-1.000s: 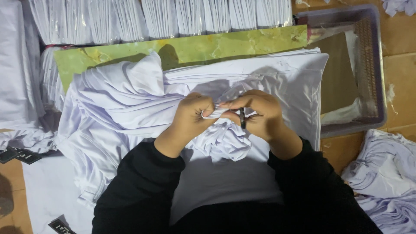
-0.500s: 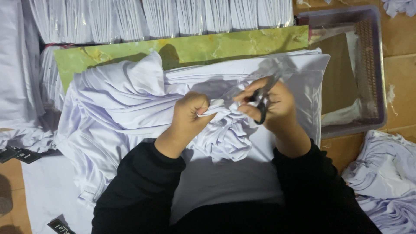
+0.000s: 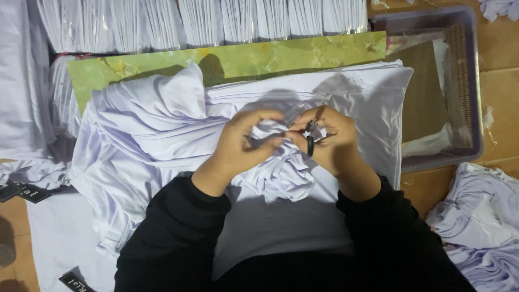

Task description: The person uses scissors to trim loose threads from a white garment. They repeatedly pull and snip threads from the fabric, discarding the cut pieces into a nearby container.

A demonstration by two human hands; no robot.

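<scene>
A crumpled white garment (image 3: 162, 135) lies over a flat stack of white cloth in front of me. My left hand (image 3: 243, 143) bunches a fold of this garment near the middle. My right hand (image 3: 327, 138) holds a small dark thread snipper (image 3: 310, 141) with its tip against the bunched fold, close to the left fingers. Both arms wear black sleeves.
A green marbled board (image 3: 232, 59) lies behind the garment. Rows of bagged white cloth (image 3: 216, 19) stand at the back. A purple plastic basket (image 3: 465, 92) sits at the right on the wooden floor. More white garments (image 3: 481, 216) lie piled at the lower right.
My right hand had lifted up and right with the snipper half a second ago; now it is back down against the bunched fold, and my left hand has gathered more cloth.
</scene>
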